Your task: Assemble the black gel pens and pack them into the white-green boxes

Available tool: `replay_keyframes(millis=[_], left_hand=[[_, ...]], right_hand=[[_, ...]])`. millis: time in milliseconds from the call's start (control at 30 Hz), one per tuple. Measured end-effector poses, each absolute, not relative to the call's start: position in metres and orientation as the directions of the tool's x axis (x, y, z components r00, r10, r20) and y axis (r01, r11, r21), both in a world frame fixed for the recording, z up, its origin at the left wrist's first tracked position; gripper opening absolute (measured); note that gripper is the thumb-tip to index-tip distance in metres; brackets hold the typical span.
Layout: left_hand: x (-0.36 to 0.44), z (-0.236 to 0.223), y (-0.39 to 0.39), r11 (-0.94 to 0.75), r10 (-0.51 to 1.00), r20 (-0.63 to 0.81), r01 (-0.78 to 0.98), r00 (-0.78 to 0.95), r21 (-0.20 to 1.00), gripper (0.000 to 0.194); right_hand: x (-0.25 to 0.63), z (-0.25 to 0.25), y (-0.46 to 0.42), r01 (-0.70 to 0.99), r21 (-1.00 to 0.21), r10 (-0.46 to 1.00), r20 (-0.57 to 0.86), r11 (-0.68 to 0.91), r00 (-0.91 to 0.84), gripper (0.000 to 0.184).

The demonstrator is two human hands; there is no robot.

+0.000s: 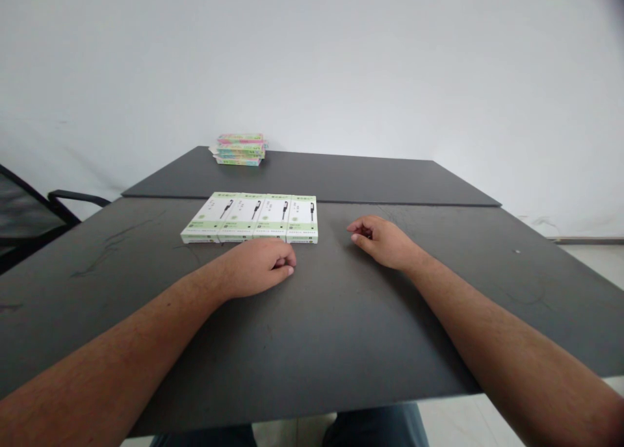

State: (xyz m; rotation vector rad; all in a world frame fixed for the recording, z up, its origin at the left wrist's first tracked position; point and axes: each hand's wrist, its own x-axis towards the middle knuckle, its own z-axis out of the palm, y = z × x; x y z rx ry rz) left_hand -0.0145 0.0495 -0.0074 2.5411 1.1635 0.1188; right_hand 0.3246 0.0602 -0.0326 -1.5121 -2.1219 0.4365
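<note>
Flat on the table lies a row of several thin white and green boxes [266, 214], side by side, each printed with a dark pen-like picture. My left hand [258, 265] rests just in front of the row's near edge, fingers curled in loosely and nothing visible in them. Whether it touches the boxes I cannot tell. To the right of the row, apart from it, my right hand [385, 240] lies on the table. Its fingers are bent, with a gap between thumb and forefinger, and it holds nothing that I can see.
A stack of colourful pink, green and blue packs [240, 150] stands at the far left, near the white wall [341, 63]. The dark grey table [312, 343] has a seam across it behind the boxes. A black mesh chair [29, 219] is at the left edge.
</note>
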Motion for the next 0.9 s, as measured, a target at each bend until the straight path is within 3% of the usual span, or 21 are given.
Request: replay_keyframes(millis=[900], left_hand=[[-0.0153,-0.0093,0.0501,-0.608,0.746,-0.067,0.718,0.663,0.339,0.02]], right_hand=[[0.3254,-0.0323,0.0611,0.784,-0.519,0.94,0.196,0.341,-0.28,0.019]])
